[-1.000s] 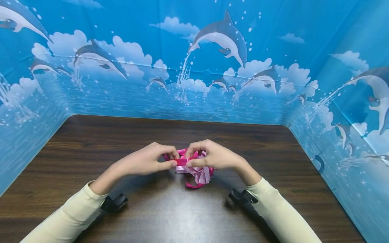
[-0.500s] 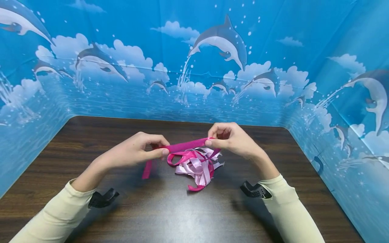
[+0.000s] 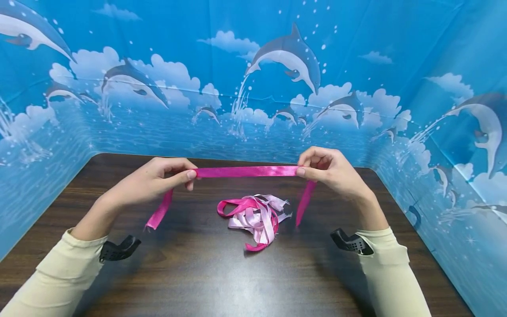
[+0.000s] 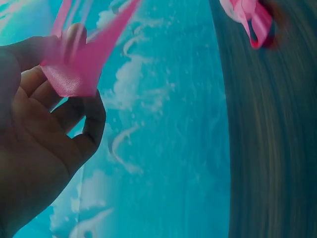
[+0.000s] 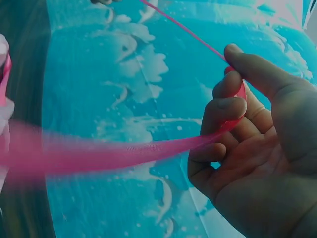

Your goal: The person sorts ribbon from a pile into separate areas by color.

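Note:
A hot-pink satin ribbon [image 3: 245, 171] is stretched nearly level between both hands, lifted over the table. My left hand [image 3: 158, 178] pinches it between thumb and fingers, and a short loose end hangs below that hand. On the other side my right hand [image 3: 332, 174] pinches it the same way, with another tail dangling beneath. In the right wrist view the tail of the ribbon [image 5: 163, 153] runs across the palm side of the fingers and blurs at the left. Under the stretched ribbon lies a tangled pile of light-pink and hot-pink ribbons [image 3: 253, 220], touched by neither hand.
The dark wood-grain table [image 3: 222, 273] carries the pile near its middle. A blue backdrop [image 3: 178, 119] printed with dolphins and clouds rises behind and along both sides. Black wrist devices sit under the left forearm [image 3: 119, 248] and right forearm [image 3: 350, 242].
Both hands have moved apart and upward from the pile, drawing the hot-pink ribbon out between them. Its ends now hang free, while the other ribbons stay on the table.

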